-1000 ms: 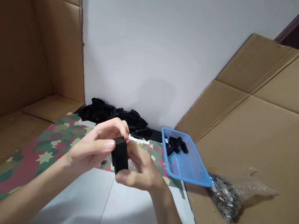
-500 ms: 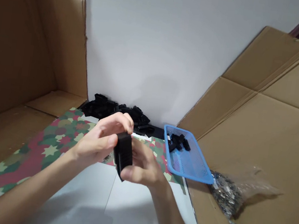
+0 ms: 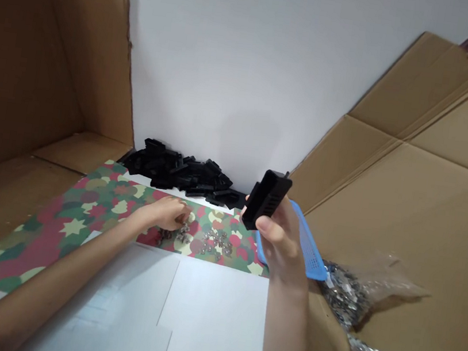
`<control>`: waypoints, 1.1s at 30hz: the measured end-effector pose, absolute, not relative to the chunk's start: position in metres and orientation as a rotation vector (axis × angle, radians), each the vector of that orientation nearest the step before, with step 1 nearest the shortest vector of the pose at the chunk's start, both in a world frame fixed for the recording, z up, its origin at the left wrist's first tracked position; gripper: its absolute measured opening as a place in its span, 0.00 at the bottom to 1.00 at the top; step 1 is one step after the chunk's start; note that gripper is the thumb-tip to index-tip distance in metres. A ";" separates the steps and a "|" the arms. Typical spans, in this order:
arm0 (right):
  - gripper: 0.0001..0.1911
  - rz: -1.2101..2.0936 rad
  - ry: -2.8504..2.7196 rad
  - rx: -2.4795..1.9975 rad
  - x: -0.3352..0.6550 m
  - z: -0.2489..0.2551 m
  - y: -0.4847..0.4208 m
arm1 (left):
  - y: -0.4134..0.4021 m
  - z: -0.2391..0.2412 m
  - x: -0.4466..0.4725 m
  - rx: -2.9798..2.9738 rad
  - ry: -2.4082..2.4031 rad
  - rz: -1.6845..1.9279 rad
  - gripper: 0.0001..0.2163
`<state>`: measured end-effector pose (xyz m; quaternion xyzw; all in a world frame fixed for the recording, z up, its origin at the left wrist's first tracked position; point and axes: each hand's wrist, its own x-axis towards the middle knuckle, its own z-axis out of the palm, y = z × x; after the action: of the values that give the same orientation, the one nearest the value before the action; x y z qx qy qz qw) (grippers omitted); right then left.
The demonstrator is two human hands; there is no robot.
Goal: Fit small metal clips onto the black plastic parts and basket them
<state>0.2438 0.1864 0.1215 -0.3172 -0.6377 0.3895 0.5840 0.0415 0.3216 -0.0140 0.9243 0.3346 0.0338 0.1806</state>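
Right hand point(image 3: 281, 241) raised, fingers wrapped firmly around black plastic block point(image 3: 266, 200), just in front of blue basket point(image 3: 313, 250). Left hand point(image 3: 166, 213) curled down at small metal pieces point(image 3: 218, 243) on camouflage mat point(image 3: 79, 223); any hold unclear.

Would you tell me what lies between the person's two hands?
In the head view, small silver metal bits lie on the camouflage mat between the left hand and the right hand, which holds a black plastic block.

A makeshift work corner, lined with flattened cardboard point(image 3: 405, 223) beside a white wall point(image 3: 249, 67).
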 end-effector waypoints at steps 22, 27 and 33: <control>0.09 1.040 -1.606 -0.669 0.236 0.107 0.194 | 0.259 0.096 0.025 1.748 0.419 0.941 0.09; 0.11 0.833 -1.775 -0.576 0.233 0.103 0.200 | 0.238 0.109 0.027 1.669 0.357 1.065 0.07; 0.10 0.600 -1.792 -0.582 0.227 0.108 0.195 | 0.222 0.115 0.025 1.827 0.365 1.091 0.01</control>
<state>0.2270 0.1946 0.1084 -0.2457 -0.7572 0.2534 0.5497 0.0249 0.2224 0.1153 0.7462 0.1489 0.4455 0.4717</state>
